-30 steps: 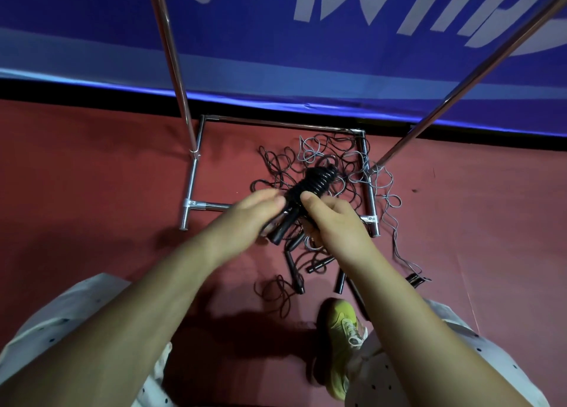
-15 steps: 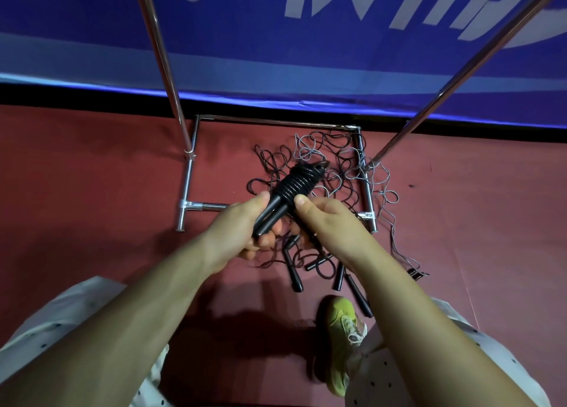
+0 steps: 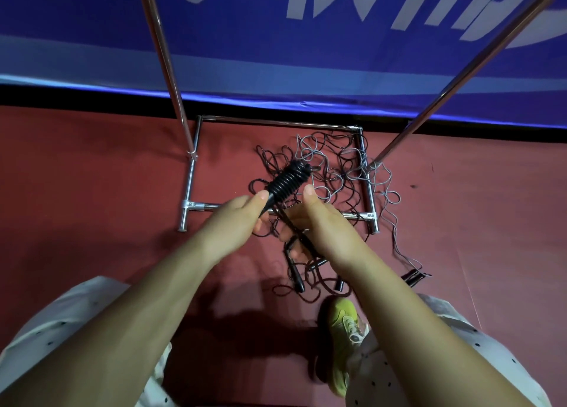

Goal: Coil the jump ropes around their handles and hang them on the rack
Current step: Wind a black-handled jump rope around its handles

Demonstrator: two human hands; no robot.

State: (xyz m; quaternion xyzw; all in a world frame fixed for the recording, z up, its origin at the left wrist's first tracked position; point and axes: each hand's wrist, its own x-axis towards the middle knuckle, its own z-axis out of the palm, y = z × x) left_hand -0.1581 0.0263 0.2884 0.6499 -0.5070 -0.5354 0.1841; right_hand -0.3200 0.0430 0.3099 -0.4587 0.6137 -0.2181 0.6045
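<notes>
I hold a black jump rope [image 3: 287, 181] with its cord coiled tightly round its handles, pointing up and to the right above the floor. My left hand [image 3: 237, 219] grips the lower end of the handles. My right hand [image 3: 319, 219] pinches the loose black cord just below the coil, thumb raised beside it. The metal rack's base frame [image 3: 191, 189] lies on the red floor below, and its two slanted posts [image 3: 159, 54] rise past the camera. A tangle of black and grey ropes [image 3: 334, 161] lies inside the frame.
Several loose black handles [image 3: 296, 271] and cords lie on the floor near my yellow shoe [image 3: 343, 330]. Another pair of handles [image 3: 412, 276] lies to the right. A blue banner wall [image 3: 306, 54] stands behind the rack.
The coiled rope stays in my hands and sits slightly lower in view. My right thumb has lifted off the coil, and a stretch of cord now runs down from it.
</notes>
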